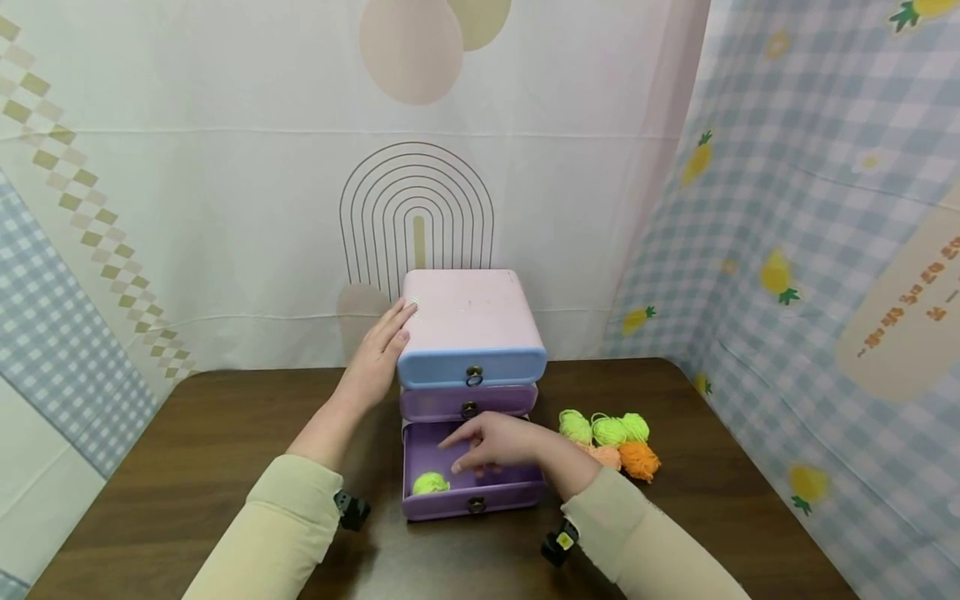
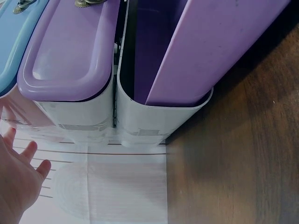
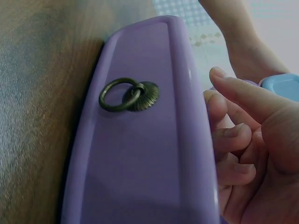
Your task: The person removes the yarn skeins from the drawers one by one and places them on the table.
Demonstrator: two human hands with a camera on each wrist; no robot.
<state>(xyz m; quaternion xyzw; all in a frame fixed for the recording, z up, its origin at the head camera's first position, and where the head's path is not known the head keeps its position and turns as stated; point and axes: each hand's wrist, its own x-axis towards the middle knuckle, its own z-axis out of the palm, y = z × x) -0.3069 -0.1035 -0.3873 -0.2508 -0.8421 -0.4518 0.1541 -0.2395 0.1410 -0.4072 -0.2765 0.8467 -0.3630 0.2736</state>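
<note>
A small chest with a pink top (image 1: pixel 468 308) has three drawers. Its bottom purple drawer (image 1: pixel 510 500) is pulled out, with a yellow-green yarn ball (image 1: pixel 430 483) at the front left inside. Over this drawer hovers my right hand (image 1: pixel 498 442), fingers loosely bent and nothing between them. The right wrist view shows those fingers just behind the drawer front and its brass ring pull (image 3: pixel 119 94). My left hand (image 1: pixel 375 354) lies with extended fingers against the chest's upper left side; the left wrist view shows its fingers (image 2: pixel 29 151) spread.
The blue top drawer (image 1: pixel 435 367) and purple middle drawer (image 1: pixel 431 404) are closed. Right of the chest lie several yarn balls: green ones (image 1: pixel 575 426), a peach one (image 1: pixel 603 454) and an orange one (image 1: pixel 639 461). The brown table (image 1: pixel 247 450) meets patterned cloth walls.
</note>
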